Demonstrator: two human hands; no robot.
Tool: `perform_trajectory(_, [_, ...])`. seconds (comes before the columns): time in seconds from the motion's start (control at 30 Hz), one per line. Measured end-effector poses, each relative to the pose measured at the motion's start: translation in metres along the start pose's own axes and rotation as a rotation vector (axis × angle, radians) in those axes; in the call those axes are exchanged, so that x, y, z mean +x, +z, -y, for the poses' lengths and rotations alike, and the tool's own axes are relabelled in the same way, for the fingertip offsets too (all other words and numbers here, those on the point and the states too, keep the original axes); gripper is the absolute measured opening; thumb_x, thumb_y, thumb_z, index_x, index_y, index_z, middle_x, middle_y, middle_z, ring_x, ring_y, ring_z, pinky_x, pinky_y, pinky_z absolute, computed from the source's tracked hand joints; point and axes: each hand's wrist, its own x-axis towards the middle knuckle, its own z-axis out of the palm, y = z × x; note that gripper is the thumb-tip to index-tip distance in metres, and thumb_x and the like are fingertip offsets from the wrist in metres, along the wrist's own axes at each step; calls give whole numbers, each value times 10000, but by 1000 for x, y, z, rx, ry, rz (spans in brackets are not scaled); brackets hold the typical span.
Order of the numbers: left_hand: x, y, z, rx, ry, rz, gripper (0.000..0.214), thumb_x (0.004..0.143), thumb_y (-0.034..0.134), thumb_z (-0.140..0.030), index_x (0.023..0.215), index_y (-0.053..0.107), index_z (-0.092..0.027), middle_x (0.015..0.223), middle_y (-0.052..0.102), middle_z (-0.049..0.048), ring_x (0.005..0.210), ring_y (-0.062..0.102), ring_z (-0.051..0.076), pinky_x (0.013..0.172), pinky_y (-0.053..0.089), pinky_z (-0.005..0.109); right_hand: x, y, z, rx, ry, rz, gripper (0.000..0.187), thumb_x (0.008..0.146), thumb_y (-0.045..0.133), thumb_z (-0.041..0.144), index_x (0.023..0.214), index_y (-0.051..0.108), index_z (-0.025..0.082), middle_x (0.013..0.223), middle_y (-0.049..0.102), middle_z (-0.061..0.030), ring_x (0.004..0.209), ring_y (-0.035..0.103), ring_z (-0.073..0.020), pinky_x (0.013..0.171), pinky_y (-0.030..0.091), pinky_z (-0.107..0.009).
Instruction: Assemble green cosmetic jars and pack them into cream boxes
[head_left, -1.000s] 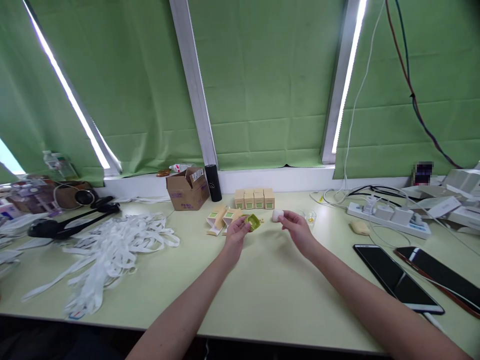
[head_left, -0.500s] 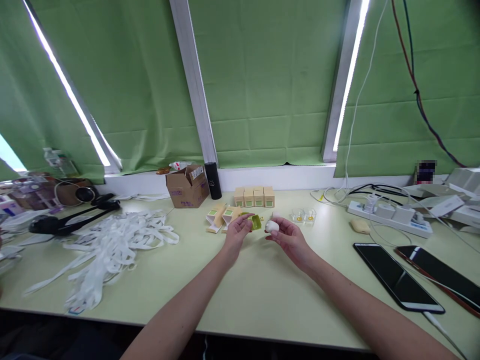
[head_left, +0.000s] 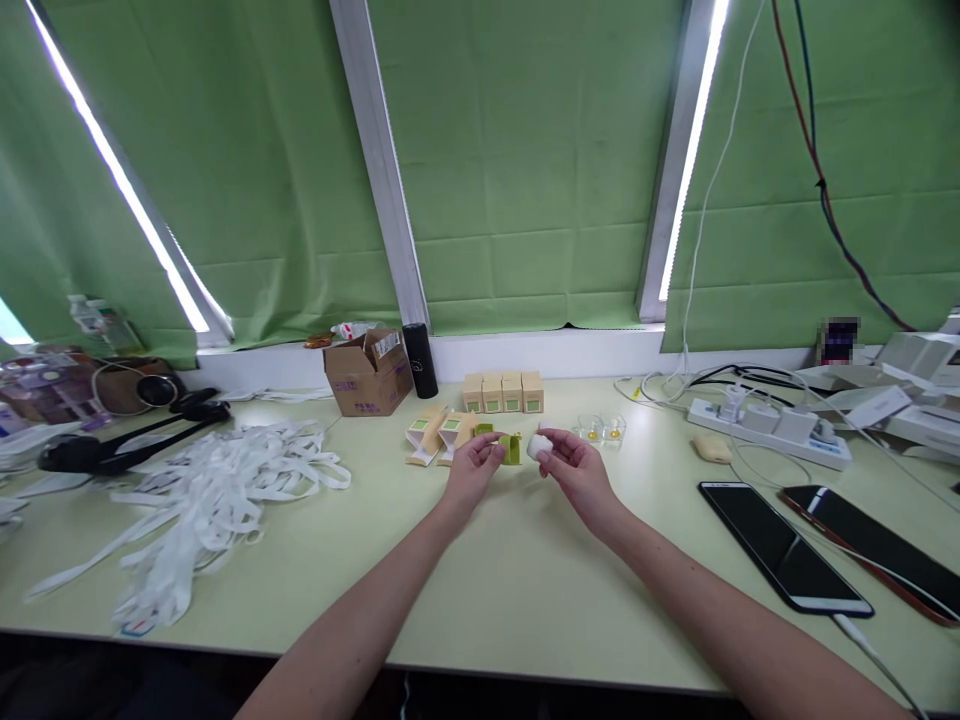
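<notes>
My left hand [head_left: 471, 467] pinches a small yellow-green box [head_left: 511, 448] above the middle of the pale green table [head_left: 480, 570]. My right hand [head_left: 576, 468] holds a small white rounded object [head_left: 538, 446] in its fingertips, close to the open side of that box. Just behind my left hand lie two flattened tan cartons [head_left: 439, 434]. A row of several tan boxes [head_left: 502, 392] stands further back. Two small clear cups with yellow contents [head_left: 602, 429] sit to the right of my hands.
A heap of white straps [head_left: 210, 495] covers the left of the table. A brown cardboard box [head_left: 366, 373] and a black cylinder [head_left: 419, 360] stand at the back. Two dark phones [head_left: 817, 545] lie at the right, near a white power strip [head_left: 772, 432] with cables.
My right hand has brought the white object leftward and closer to the yellow-green box in my left hand. The view has shifted slightly.
</notes>
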Motion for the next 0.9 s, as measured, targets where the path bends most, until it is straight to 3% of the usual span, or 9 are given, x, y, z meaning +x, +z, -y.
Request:
perform_trajectory(0.23, [0, 0, 3, 53, 9, 4, 594, 707, 857, -611, 1073, 751, -155, 915, 775, 105, 853, 716, 241, 775, 523, 330, -2, 4, -1, -125, 3, 33, 531, 688, 882, 577, 1045, 773, 199, 855, 728, -49, 664, 587, -162, 666, 525, -351])
perform_trajectory(0.6, [-6, 6, -7, 241, 66, 38, 605, 720, 824, -631, 1059, 719, -140, 889, 720, 76, 827, 666, 202, 704, 474, 277, -6, 4, 1, -320, -37, 105, 646, 800, 736, 633, 1200, 768, 126, 784, 715, -51, 642, 565, -158, 649, 522, -332])
perform_trajectory(0.9, [-9, 9, -10, 275, 56, 60, 523, 721, 830, -536, 1040, 677, -152, 930, 715, 79, 876, 662, 219, 746, 483, 304, -5, 5, -3, -272, -22, 110, 577, 790, 765, 620, 1106, 765, 137, 798, 714, -51, 628, 579, -153, 643, 547, -331])
